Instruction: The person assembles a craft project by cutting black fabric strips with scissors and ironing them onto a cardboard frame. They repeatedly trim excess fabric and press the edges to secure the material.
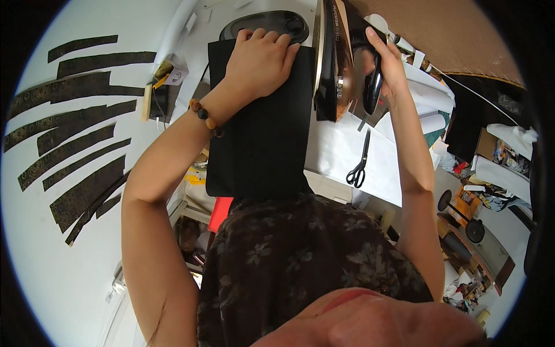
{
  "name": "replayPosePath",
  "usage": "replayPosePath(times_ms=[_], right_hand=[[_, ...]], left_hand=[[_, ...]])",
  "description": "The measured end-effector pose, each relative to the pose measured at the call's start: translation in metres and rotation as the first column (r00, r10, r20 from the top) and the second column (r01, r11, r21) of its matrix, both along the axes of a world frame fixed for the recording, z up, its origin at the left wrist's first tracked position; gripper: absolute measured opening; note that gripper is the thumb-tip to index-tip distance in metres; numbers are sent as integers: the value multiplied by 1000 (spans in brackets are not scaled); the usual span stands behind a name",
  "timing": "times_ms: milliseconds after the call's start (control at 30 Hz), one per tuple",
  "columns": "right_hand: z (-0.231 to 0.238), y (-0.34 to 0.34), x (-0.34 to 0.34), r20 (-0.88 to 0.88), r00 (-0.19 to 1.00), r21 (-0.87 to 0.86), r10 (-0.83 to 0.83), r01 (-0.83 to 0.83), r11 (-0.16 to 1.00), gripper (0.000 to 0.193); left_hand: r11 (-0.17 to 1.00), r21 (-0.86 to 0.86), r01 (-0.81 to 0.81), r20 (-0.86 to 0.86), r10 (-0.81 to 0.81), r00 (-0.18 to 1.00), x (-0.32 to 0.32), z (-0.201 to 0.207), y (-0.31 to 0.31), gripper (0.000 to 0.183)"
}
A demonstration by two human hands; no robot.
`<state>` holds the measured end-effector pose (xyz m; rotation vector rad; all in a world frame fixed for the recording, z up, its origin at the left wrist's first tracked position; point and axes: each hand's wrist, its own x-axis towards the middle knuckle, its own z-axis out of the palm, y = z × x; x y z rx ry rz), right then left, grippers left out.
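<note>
My left hand (260, 62) lies on the far end of a black cloth panel (263, 144), fingers stretched over its far edge and thumb out to the right. The panel runs toward me and its near end reaches my lap. To its right, my right hand (388, 65) is wrapped round the handle of a black and copper-coloured clothes iron (335, 69). The iron is tipped on its side, its soleplate turned toward the cloth; whether it touches the cloth I cannot tell. Just beyond my left fingers sits a dark oval iron stand (272, 24).
Black-handled scissors (359, 168) lie on the white table (329, 153), right of the cloth. Paper rolls (432, 122) are at the right. Several dark patterned fabric strips (87, 87) hang on the white wall at left. A small box (176, 70) stands near the table's left edge.
</note>
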<state>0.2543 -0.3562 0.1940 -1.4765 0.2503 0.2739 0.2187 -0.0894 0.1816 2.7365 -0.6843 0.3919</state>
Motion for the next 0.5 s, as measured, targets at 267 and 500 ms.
replayPosePath(times_ms=[267,500], right_hand=[[-28,-1,-46,-292,953,110,-81,118,987,27],[1,-55,-105,37,999,6,-36,36,999,24]], left_hand=[[999,-42,6,59,-3,998,1,0,3,23],[980,-131,147,-81,-158,984,-86,34,24,48]])
